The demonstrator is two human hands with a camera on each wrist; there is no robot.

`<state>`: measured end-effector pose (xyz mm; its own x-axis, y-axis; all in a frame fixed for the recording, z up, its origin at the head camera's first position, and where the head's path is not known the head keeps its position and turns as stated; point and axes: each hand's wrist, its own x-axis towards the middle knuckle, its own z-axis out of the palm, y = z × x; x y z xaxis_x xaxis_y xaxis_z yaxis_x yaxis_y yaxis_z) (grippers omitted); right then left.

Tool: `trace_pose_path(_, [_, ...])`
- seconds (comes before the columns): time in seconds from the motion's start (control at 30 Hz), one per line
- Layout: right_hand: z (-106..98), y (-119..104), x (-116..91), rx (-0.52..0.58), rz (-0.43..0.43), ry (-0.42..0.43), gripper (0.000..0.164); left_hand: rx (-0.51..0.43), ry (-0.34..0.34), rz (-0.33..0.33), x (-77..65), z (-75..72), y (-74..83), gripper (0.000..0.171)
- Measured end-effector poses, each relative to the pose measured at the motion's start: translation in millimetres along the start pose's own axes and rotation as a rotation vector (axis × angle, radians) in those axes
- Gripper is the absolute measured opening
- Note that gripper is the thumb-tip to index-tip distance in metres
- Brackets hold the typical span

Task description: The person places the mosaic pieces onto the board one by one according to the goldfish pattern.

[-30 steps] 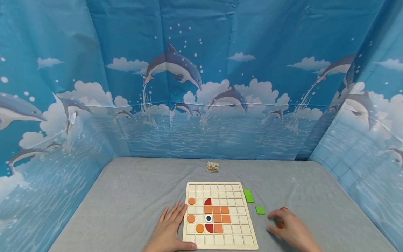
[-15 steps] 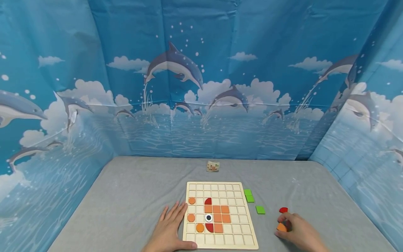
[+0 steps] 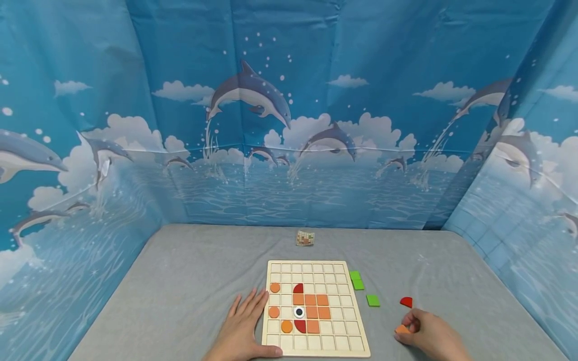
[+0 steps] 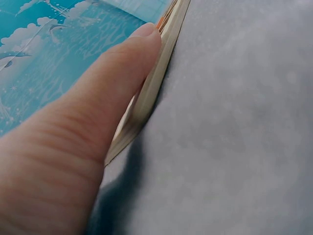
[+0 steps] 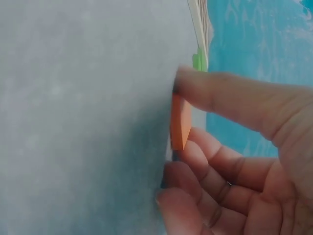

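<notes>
A pale wooden grid board (image 3: 336, 343) lies on the grey cloth in the head view. Several orange squares (image 3: 310, 300), red quarter-circles (image 3: 300, 327), orange discs (image 3: 286, 326) and an eye disc (image 3: 299, 312) sit in its cells. My left hand (image 3: 244, 326) rests along the board's left side, fingers straight, its thumb on the near corner; the left wrist view shows this thumb (image 4: 117, 78) against the board's edge. To the right, my right hand (image 3: 429, 331) pinches an orange tile (image 5: 180, 122) between thumb and fingers, low over the cloth. The tile's full outline is hidden.
A red quarter-circle (image 3: 406, 302) lies just beyond the right hand. Green squares (image 3: 373, 301) lie between that hand and the board. Behind the board is a small patterned card (image 3: 305, 238). A dolphin-print curtain (image 3: 280, 175) encloses the table's back and sides.
My right hand has moved slightly right and nearer, uncovering the red quarter-circle, and has taken hold of the orange tile. The left hand and board stay put.
</notes>
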<state>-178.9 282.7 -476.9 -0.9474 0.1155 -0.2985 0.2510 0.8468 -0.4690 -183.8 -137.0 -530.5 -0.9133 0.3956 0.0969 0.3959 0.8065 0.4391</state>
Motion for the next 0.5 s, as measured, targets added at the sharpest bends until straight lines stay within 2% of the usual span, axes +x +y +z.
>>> trace_pose_path(0.2, [3.3,3.5,-1.1,0.031,0.007,0.033,0.046,-0.005,0.003,0.002,0.3,0.1,0.4,0.123])
trace_pose_path(0.5, [6.6,0.2,-1.0,0.032,-0.049,0.035,0.039,-0.001,-0.002,-0.003,0.1,0.1,0.3,0.123])
